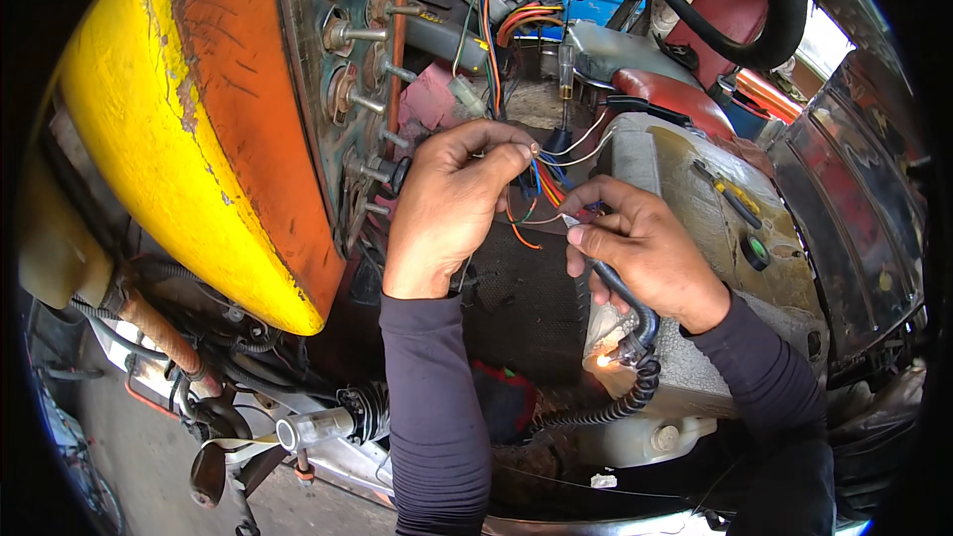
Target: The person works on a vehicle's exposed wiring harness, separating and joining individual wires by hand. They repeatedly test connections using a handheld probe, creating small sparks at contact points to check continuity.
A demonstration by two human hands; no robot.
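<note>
My left hand (452,203) is closed, thumb and forefinger pinching the end of a thin white wire (586,146). Loose coloured wires (546,184) hang just behind its fingertips. To the right, my right hand (645,248) is closed around a thick black cable (627,290) with a pale tip at the fingers. Another thin light wire (541,221) reaches that tip; whether they touch, I cannot tell. Below this hand a small bulb (603,360) glows, beside a coiled black cord (635,392).
A yellow and orange panel (223,129) with several toggle switches (362,35) stands at left. At right, yellow-handled pliers (730,194) and a green-centred tape roll (755,252) lie on a worn light cover (685,278). A black steering wheel (784,25) overhangs the top right.
</note>
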